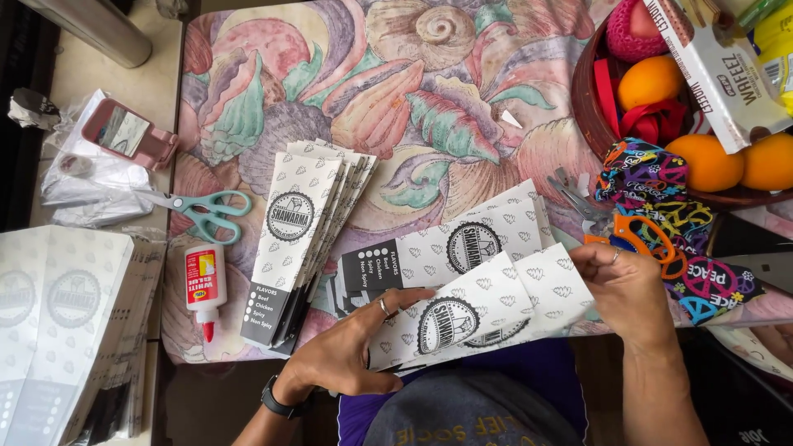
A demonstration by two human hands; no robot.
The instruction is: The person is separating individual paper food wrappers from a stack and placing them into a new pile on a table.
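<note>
Head view:
- The left hand (351, 351) lies flat, fingers spread, on the near end of a long white printed paper sleeve (483, 310), pressing it down at the near edge of the table (248, 74).
- The right hand (628, 289) pinches the sleeve's far-right end, fingers pressed together on the paper; the orange scissors (640, 239) lie just beside it.
- The sleeve rests tilted on top of a stack of similar sleeves (450, 252) near the middle of the near edge.
- To handle it well, I judge both ends should stay pinned so that it does not slide on the sleeves under it, with edges lined up before any pressing.
- A fanned pile of finished sleeves (306, 239) sits left of centre, apart from the work.
- The glue bottle (204, 285) and teal scissors (206, 213) lie at the cloth's left edge, within the left hand's reach.
- A fruit basket (591, 107) sits at the far right corner.
</note>
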